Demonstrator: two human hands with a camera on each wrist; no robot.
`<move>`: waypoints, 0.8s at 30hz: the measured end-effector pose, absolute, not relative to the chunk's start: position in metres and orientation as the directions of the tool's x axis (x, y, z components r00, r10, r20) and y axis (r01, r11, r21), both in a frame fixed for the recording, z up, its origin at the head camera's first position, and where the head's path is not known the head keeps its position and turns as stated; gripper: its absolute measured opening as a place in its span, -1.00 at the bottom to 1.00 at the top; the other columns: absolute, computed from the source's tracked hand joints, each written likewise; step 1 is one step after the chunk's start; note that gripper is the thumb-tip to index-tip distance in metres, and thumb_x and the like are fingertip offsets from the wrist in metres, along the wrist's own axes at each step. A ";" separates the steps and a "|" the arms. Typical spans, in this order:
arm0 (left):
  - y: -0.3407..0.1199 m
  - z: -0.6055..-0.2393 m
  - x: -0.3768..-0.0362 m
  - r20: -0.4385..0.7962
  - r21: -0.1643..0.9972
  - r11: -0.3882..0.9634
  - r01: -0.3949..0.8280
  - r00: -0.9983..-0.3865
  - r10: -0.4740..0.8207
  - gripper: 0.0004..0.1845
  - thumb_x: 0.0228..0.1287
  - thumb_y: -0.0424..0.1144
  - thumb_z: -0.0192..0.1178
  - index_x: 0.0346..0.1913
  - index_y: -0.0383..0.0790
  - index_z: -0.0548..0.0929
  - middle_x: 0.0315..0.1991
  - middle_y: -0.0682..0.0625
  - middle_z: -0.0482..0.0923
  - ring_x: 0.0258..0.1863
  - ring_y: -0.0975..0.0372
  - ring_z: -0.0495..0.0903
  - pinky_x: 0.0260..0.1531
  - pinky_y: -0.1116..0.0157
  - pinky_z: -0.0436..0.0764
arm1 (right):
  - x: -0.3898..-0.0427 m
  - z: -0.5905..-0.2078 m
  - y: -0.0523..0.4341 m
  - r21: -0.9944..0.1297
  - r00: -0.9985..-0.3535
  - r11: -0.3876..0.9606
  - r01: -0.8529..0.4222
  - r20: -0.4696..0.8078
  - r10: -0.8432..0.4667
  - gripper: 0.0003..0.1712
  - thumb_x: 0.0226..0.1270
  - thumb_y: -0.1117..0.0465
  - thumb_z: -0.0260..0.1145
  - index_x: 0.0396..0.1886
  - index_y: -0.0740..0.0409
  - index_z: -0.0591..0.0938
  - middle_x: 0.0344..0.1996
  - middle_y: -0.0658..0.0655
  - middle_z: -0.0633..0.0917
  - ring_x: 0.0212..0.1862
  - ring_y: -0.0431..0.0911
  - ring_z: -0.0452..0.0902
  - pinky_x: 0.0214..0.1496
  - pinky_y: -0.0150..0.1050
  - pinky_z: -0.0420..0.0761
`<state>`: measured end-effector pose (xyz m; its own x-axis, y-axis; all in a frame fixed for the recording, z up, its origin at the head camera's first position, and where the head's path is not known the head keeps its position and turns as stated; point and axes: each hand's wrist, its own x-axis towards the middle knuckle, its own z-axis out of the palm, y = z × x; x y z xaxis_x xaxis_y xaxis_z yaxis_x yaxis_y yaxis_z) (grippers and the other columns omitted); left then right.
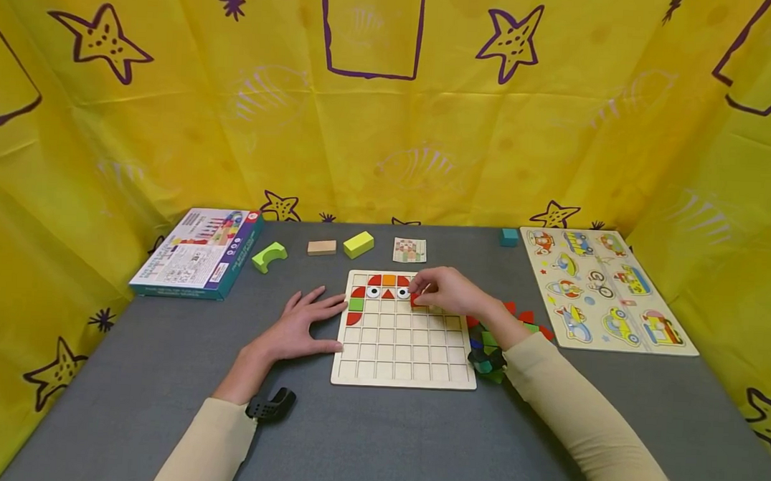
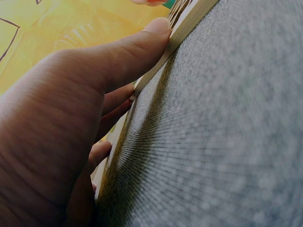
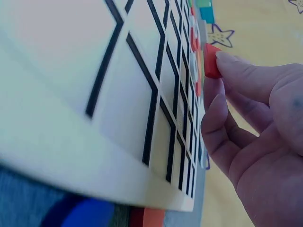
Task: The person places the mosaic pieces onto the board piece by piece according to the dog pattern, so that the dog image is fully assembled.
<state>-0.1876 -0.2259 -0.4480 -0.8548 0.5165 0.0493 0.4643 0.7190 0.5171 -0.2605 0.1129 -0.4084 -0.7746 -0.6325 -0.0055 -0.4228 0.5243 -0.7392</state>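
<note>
Squinting at the box (image 1: 194, 254) from my end, I can see it's covered in print, but it's all too small to read; same deal with the little card (image 1: 409, 250), just a coloured grid pattern as far as I can make out; near it sit a yellow block (image 1: 358, 244), a tan block (image 1: 321, 248) and a green arch (image 1: 269, 256), with a teal block (image 1: 509, 237) off to the right beside a vehicle puzzle (image 1: 556, 249). Right hand (image 1: 451, 290) has a red piece (image 1: 416, 300) pinched between thumb and fingers, just beside the right-hand eye piece (image 1: 403, 293) near the top of the gridded board (image 1: 403, 351); can't tell if it's touching the wood; left hand (image 1: 304, 327) isn't grasping anything, fingers spread against the board's left edge. Right hand and arm block part of the upper rows and some of the piece pile (image 1: 526, 316). Head view gives me the layout, orange square (image 1: 389, 279) and green square (image 1: 356, 304) included; right wrist view shows the pinch way better; left wrist view catches the thumb against the board's side.
</note>
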 end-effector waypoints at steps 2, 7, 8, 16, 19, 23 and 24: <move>-0.226 -0.448 -0.188 0.053 0.515 0.718 0.468 -0.854 0.518 -0.09 0.16 0.25 0.39 0.49 -0.10 0.40 0.53 0.01 0.24 0.56 -0.15 -0.10 0.37 -0.32 -0.32 | -0.261 -0.409 0.109 -0.732 -0.776 0.533 -0.426 -0.008 -0.631 -0.84 0.34 0.31 0.43 -0.11 0.17 0.71 -0.25 0.01 0.69 -0.22 -0.09 0.60 -0.09 -0.20 0.61; -0.226 -0.448 -0.188 0.048 0.512 0.721 0.467 -0.854 0.519 -0.09 0.16 0.26 0.39 0.50 -0.09 0.40 0.53 0.02 0.23 0.56 -0.15 -0.11 0.37 -0.31 -0.32 | -0.262 -0.411 0.099 -0.712 -0.776 0.549 -0.438 -0.008 -0.631 -0.89 0.32 0.32 0.45 -0.19 0.13 0.71 -0.31 0.00 0.67 -0.27 -0.11 0.55 -0.17 -0.24 0.58; -0.226 -0.448 -0.188 0.048 0.512 0.722 0.466 -0.854 0.518 -0.09 0.16 0.26 0.38 0.50 -0.09 0.39 0.53 0.02 0.23 0.56 -0.15 -0.11 0.37 -0.31 -0.32 | -0.262 -0.411 0.097 -0.709 -0.776 0.550 -0.442 -0.005 -0.631 -0.90 0.32 0.33 0.44 -0.20 0.13 0.71 -0.31 0.00 0.67 -0.27 -0.11 0.55 -0.18 -0.24 0.58; -0.225 -0.448 -0.188 0.055 0.510 0.720 0.472 -0.852 0.520 -0.09 0.16 0.26 0.38 0.49 -0.10 0.40 0.52 0.01 0.24 0.56 -0.16 -0.10 0.37 -0.31 -0.31 | -0.261 -0.413 0.086 -0.643 -0.760 0.577 -0.504 0.014 -0.649 -0.94 0.32 0.33 0.44 -0.24 0.15 0.72 -0.41 -0.03 0.65 -0.32 -0.13 0.51 -0.20 -0.27 0.54; -0.225 -0.447 -0.187 0.057 0.512 0.717 0.473 -0.851 0.522 -0.10 0.16 0.25 0.39 0.49 -0.11 0.41 0.52 0.01 0.24 0.55 -0.16 -0.10 0.37 -0.32 -0.31 | -0.261 -0.414 0.084 -0.625 -0.756 0.594 -0.507 -0.009 -0.654 -0.95 0.33 0.29 0.44 -0.24 0.13 0.73 -0.43 -0.05 0.64 -0.32 -0.14 0.49 -0.20 -0.27 0.53; -0.225 -0.447 -0.187 0.055 0.512 0.717 0.473 -0.851 0.522 -0.10 0.17 0.25 0.39 0.49 -0.11 0.40 0.52 0.01 0.24 0.56 -0.16 -0.10 0.37 -0.32 -0.32 | -0.260 -0.414 0.084 -0.617 -0.744 0.589 -0.522 -0.008 -0.668 -0.92 0.34 0.26 0.45 -0.21 0.13 0.74 -0.42 -0.06 0.64 -0.32 -0.14 0.50 -0.19 -0.27 0.53; -0.225 -0.447 -0.187 0.052 0.513 0.718 0.470 -0.852 0.521 -0.10 0.17 0.25 0.39 0.49 -0.11 0.40 0.53 0.01 0.24 0.56 -0.16 -0.10 0.37 -0.31 -0.32 | -0.260 -0.414 0.085 -0.617 -0.741 0.584 -0.527 -0.003 -0.672 -0.92 0.34 0.26 0.45 -0.21 0.14 0.74 -0.42 -0.06 0.64 -0.32 -0.14 0.50 -0.19 -0.27 0.53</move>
